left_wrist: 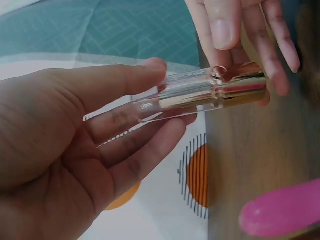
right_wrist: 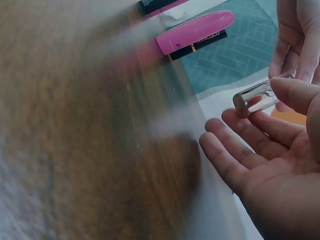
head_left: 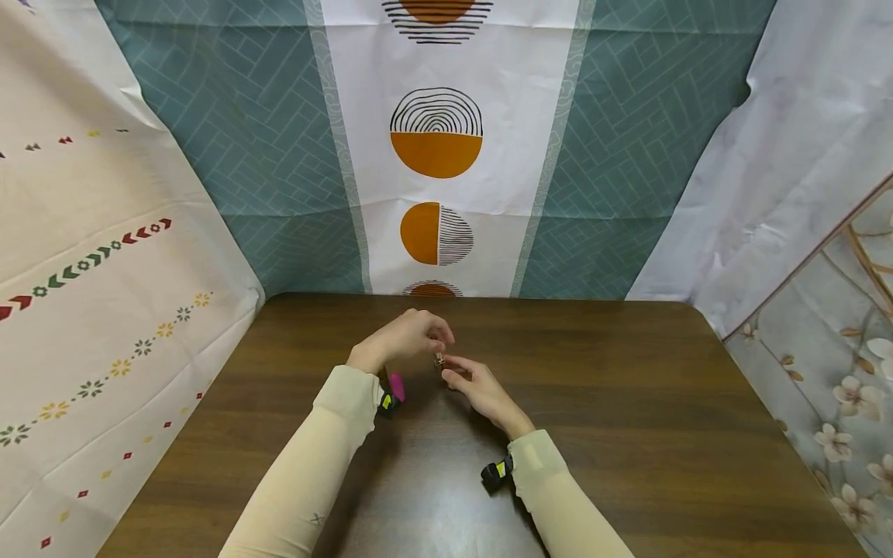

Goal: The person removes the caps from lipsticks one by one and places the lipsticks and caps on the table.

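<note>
A lipstick tube (left_wrist: 239, 90) with a shiny gold end and a clear end is held above the table between both hands. My left hand (head_left: 405, 339) pinches its clear end between thumb and fingers, as the left wrist view shows. At the gold end is my right hand (head_left: 483, 391); in the right wrist view its thumb lies over the tube (right_wrist: 256, 99) and the fingers support it from below. Part of the tube is hidden behind the fingers.
On the brown wooden table (head_left: 628, 403), a glossy pink rounded object (right_wrist: 195, 32) stands near the left wrist. Beside it is a slim black tube (right_wrist: 212, 42) with gold lettering. A patterned cloth (head_left: 279, 155) hangs behind the table's far edge.
</note>
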A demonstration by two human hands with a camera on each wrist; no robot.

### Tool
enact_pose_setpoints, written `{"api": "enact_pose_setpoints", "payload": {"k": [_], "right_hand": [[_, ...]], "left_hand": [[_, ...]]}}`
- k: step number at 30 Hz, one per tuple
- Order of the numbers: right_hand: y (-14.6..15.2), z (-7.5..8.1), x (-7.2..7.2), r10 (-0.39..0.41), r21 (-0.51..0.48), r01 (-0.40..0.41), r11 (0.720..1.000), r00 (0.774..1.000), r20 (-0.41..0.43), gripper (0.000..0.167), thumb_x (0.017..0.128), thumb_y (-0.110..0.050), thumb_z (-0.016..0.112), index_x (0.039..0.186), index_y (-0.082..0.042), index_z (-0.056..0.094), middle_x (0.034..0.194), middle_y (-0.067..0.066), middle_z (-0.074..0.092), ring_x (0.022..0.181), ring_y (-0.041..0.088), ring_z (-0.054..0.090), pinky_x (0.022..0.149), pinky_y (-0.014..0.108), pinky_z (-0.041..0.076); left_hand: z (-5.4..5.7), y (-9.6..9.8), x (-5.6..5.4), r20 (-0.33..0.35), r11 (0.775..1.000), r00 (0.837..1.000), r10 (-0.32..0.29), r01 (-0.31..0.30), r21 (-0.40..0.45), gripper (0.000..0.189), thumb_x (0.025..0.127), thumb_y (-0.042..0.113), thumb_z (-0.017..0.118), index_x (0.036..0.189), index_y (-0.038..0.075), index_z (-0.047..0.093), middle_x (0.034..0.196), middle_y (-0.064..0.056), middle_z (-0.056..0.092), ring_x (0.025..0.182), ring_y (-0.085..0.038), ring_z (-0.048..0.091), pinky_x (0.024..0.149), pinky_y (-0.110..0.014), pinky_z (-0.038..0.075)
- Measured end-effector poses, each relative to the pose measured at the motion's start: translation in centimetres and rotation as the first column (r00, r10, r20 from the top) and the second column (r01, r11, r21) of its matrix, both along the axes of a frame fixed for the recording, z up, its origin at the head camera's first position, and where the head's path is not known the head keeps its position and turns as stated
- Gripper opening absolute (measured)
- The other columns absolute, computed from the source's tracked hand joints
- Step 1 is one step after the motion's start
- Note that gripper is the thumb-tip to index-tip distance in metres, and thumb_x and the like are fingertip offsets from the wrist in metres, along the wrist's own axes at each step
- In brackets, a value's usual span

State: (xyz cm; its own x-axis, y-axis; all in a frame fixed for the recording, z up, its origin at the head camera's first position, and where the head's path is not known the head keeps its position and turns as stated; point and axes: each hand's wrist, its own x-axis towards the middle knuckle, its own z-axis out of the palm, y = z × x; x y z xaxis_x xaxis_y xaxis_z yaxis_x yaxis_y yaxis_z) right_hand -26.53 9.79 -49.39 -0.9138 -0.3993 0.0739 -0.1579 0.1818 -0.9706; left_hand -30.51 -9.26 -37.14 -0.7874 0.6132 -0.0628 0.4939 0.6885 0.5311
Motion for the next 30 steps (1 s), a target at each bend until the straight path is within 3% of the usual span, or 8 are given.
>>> {"api": "enact_pose_setpoints", "payload": {"k": [7,11,17,24,30], "right_hand": [[0.1,0.1,-0.1,0.029,-0.099,-0.026,0.995,0.999,0.024,0.040,0.108,-0.012,0.057,0.138,0.015,0.055,0.125,0.034,0.064,0.113,0.043,0.066,0.097,0.051,0.055],[0.4,0.3,-0.3,0.022,-0.152,-0.013,0.988,0.998,0.058,0.041,0.108,-0.011,0.058,0.135,0.018,0.054,0.121,0.038,0.063,0.105,0.036,0.069,0.095,0.049,0.057],[0.8,0.8,-0.5,0.013,-0.206,0.007,0.979,0.995,0.095,0.040,0.106,-0.010,0.061,0.131,0.020,0.053,0.117,0.036,0.066,0.097,0.024,0.071,0.093,0.046,0.058],[1.4,1.2,-0.6,0.012,-0.286,0.017,0.958,0.995,0.098,0.037,0.105,-0.005,0.062,0.129,0.022,0.054,0.118,0.036,0.068,0.113,0.046,0.068,0.097,0.045,0.057],[2.0,1.6,-0.7,0.006,-0.300,0.029,0.953,0.993,0.115,0.040,0.105,-0.006,0.062,0.132,0.022,0.052,0.122,0.038,0.066,0.118,0.054,0.062,0.100,0.050,0.054]], "left_hand": [[-1.2,0.2,-0.6,0.022,0.994,1.000,0.005,-0.008,0.111,0.016,0.102,0.009,0.067,0.116,0.007,0.075,0.112,-0.005,0.076,0.107,-0.019,0.070,0.098,-0.041,0.054],[-1.7,0.6,-0.8,0.030,0.985,0.999,0.023,-0.028,0.168,0.017,0.102,0.012,0.068,0.118,0.009,0.074,0.113,-0.004,0.076,0.110,-0.018,0.070,0.100,-0.040,0.053],[-2.4,1.6,-0.5,0.026,0.957,0.995,0.100,-0.104,0.272,0.019,0.102,0.015,0.069,0.121,0.012,0.072,0.113,-0.003,0.075,0.111,-0.021,0.069,0.101,-0.042,0.052],[-3.4,2.7,-0.4,0.033,0.914,0.985,0.171,-0.171,0.369,0.026,0.103,0.019,0.069,0.128,0.013,0.069,0.114,-0.002,0.075,0.109,-0.022,0.068,0.097,-0.043,0.054],[-3.9,3.5,-0.4,0.102,0.853,0.977,0.189,-0.215,0.475,0.028,0.102,0.020,0.070,0.130,0.013,0.069,0.113,-0.002,0.075,0.108,-0.022,0.068,0.099,-0.046,0.052]]}}
